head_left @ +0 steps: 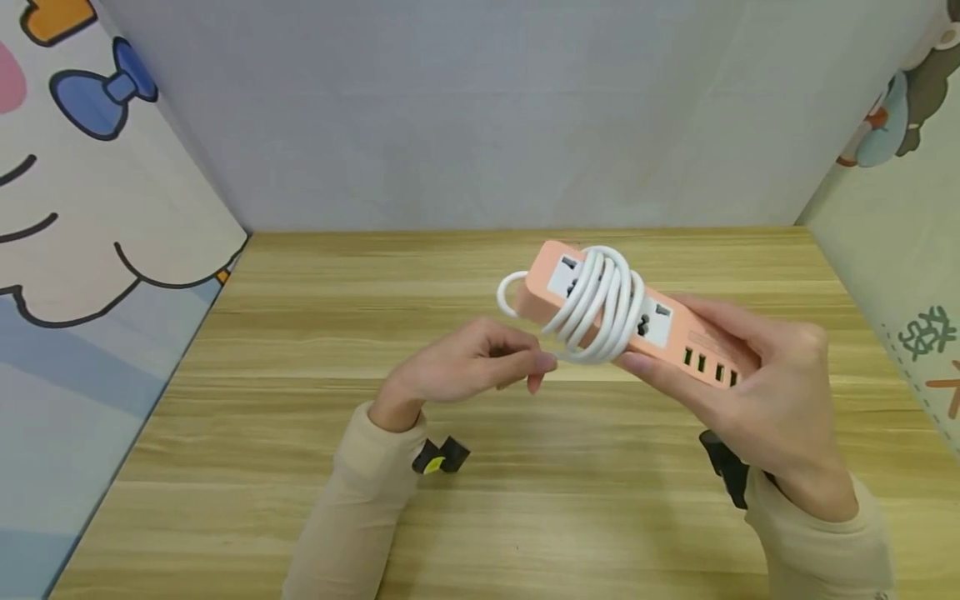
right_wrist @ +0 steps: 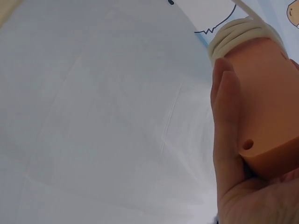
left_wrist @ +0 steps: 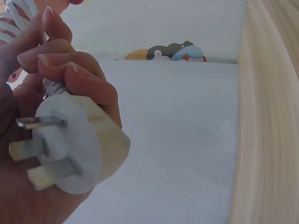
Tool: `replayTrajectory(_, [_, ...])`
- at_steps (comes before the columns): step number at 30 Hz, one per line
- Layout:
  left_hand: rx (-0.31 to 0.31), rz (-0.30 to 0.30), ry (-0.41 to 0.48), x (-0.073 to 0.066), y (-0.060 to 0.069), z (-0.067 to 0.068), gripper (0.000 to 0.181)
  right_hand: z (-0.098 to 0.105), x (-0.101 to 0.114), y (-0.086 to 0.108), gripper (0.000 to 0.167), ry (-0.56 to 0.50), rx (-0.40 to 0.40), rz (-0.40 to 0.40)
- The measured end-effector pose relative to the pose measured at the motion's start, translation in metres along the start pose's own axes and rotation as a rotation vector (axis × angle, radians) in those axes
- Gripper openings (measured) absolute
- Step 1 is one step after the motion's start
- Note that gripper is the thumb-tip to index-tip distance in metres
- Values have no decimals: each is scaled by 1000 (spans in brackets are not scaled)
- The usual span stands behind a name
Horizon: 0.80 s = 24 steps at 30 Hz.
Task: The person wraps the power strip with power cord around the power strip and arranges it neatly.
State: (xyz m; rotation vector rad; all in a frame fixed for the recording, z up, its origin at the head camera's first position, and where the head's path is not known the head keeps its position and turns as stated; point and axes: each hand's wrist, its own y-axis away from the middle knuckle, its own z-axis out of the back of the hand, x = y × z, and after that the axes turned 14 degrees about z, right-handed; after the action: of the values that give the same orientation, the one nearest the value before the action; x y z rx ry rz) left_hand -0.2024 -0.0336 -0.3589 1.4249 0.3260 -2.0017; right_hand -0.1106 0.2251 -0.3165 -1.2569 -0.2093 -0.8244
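Note:
An orange-pink power strip [head_left: 678, 333] with white sockets and several USB ports is held up over the table, tilted, its left end higher. My right hand [head_left: 780, 400] grips its right end, thumb on one side and fingers on the other. White cord [head_left: 603, 308] is wound in several turns around the strip's left half. My left hand [head_left: 472, 362] is left of the coil and pinches the cord near its plug end. In the left wrist view, the white three-pin plug [left_wrist: 84, 140] sits at the palm below the curled fingers; the head view hides it.
Below the hands spreads a wood-grain table [head_left: 525, 517]. A pale grey panel [head_left: 525, 117] stands along its back edge. Side panels with cartoon prints flank it, one on the left [head_left: 90, 208] and one on the right [head_left: 885, 242]. Each wrist wears a small black camera mount.

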Motion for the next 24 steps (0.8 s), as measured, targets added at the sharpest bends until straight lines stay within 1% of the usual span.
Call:
replayTrajectory(4, [-10, -4, -12, 1, -2, 0, 27, 1, 3, -1, 51, 16, 33, -9])
replayTrajectory(7, [-10, -4, -3, 1, -2, 0, 23, 3, 5, -1, 52, 29, 67, -29])
replayTrajectory(8, [-7, -5, 8, 2, -2, 0, 20, 3, 6, -1, 52, 33, 78, -34])
replayTrajectory(10, [-13, -2, 16, 2, -3, 0, 9, 4, 7, -1, 52, 9, 83, -38])
replayTrajectory(11, [-25, 10, 25, 2, -3, 0, 9, 5, 7, 0, 52, 3, 88, -39])
replayTrajectory(13, [-80, 45, -2, 2, -3, 0, 19, 7, 8, 0, 51, -17, 97, -37])
replayTrajectory(15, [-153, 92, -68, 2, -2, 1, 25, 9, 10, 0, 51, -34, 124, -56])
replayTrajectory(17, [-218, 143, -135, 3, -1, 2, 20, 11, 11, 0, 52, -27, 158, -67])
replayTrajectory(18, [-244, 162, -176, 3, 0, 2, 15, 11, 11, 0, 52, -29, 171, -71])
replayTrajectory(19, [-259, 177, -190, 3, 1, 3, 13, 11, 11, 0, 53, -28, 186, -78])
replayTrajectory(21, [-283, 196, -193, 4, 1, 4, 15, 11, 10, -1, 54, -27, 201, -79])
replayTrajectory(24, [-309, 205, -147, 5, 1, 5, 14, 11, 10, -1, 54, -35, 214, -71])
